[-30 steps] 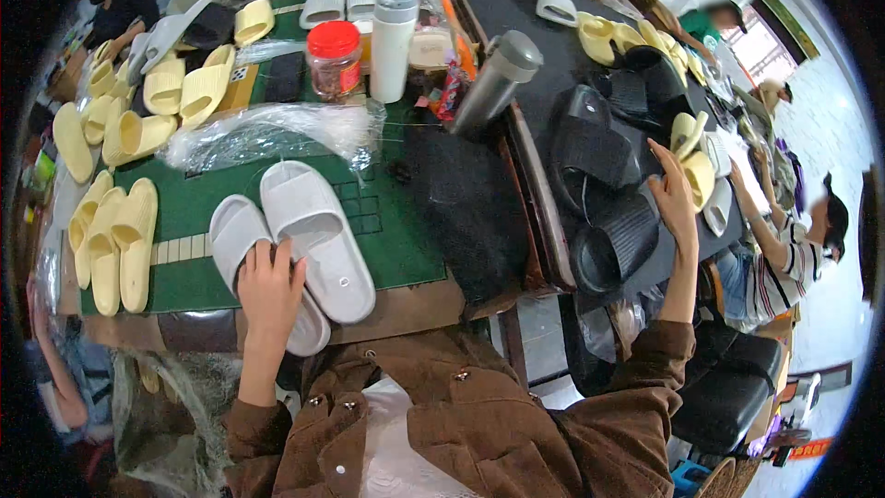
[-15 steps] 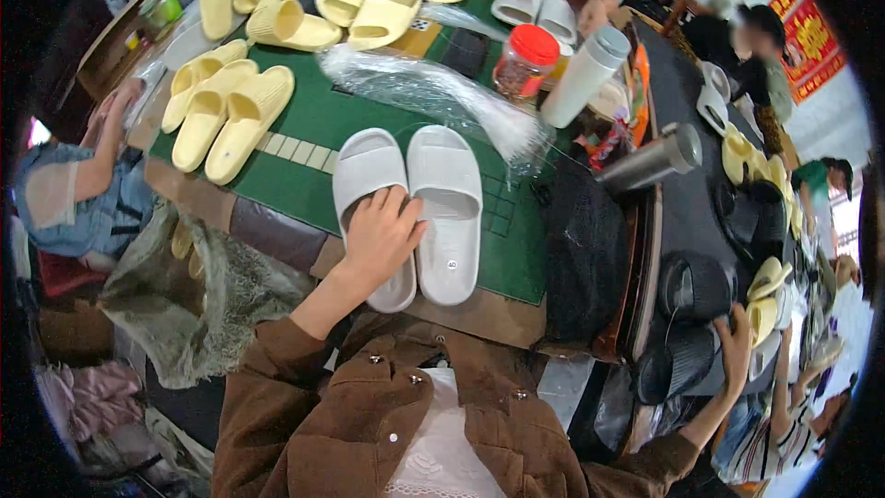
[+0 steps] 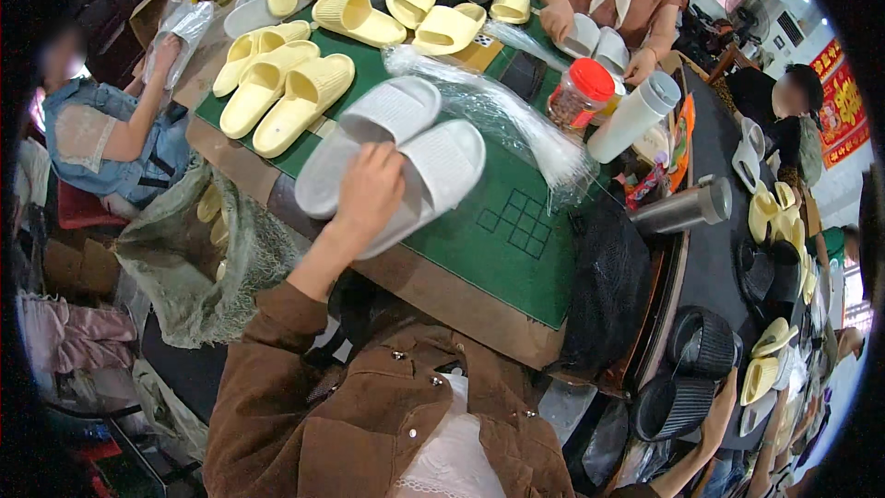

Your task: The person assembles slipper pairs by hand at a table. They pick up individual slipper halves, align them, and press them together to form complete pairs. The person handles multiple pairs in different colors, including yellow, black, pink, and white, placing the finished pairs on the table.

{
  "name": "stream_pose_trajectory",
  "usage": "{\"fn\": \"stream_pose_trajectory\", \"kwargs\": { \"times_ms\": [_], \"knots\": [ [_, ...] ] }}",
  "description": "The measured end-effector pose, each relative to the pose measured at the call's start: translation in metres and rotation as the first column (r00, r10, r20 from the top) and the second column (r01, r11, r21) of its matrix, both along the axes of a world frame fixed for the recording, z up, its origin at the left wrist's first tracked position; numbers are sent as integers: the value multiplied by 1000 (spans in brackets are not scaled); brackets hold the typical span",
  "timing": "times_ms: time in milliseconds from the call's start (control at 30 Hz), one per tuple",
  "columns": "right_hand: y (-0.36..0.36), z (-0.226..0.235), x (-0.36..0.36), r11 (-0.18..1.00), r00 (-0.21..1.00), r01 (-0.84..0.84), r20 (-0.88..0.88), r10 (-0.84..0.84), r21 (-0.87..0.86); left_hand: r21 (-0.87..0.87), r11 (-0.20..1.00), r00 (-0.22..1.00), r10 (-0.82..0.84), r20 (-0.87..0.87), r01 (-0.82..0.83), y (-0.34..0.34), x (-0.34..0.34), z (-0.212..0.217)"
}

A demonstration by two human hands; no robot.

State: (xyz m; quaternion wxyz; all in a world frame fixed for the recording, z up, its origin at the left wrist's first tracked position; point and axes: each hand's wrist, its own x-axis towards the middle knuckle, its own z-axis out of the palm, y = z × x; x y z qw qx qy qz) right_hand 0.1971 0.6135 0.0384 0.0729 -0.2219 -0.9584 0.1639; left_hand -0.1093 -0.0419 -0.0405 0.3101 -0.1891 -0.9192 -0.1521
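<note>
My left hand (image 3: 371,186) is closed on a pair of light grey slide slippers (image 3: 446,164), gripping them where their inner edges meet. The pair is tilted over the green table mat (image 3: 442,249), toes pointing away to the right. Far to the right, my right hand (image 3: 721,406) lies against the outer side of two black ribbed slippers (image 3: 676,409) on the dark belt. Its fingers are mostly hidden behind them, so their grip does not show. Pale yellow slippers (image 3: 304,106) stand in a row on the mat, left of the grey pair.
Clear plastic bags (image 3: 498,111) spread across the mat. A red-lidded jar (image 3: 581,97), a white bottle (image 3: 636,115) and a steel flask (image 3: 682,206) stand at its right edge. A woven sack (image 3: 203,258) hangs at the left. Co-workers sit at the far side and left.
My left hand has picked up the grey slippers and turned them, toes swinging to the right. The whole view has shifted. My right hand remains by the black slippers, its fingers now more hidden.
</note>
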Motion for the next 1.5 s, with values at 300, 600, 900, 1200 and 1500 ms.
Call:
{"fn": "stream_pose_trajectory", "kwargs": {
  "times_ms": [300,600,900,1200,1500],
  "knots": [
    [-38,5,-8,997,996,65,-69,-63,28,-123,837,845,517,-139,-533,-150,-95,47],
    [-26,-27,3,917,929,257,-340,-148,304,200,890,909,417,4,-409,-201,-129,18],
    [-41,-2,-24,936,971,168,-218,-103,310,298,937,956,239,-169,-181,-106,-49,34],
    [-128,32,-52,943,991,133,-65,-118,306,461,883,974,-170,146,85,-9,-6,15],
    [-283,32,-143,937,871,-345,-389,301,-49,540,814,918,-357,173,214,18,15,41]
  ]
}}
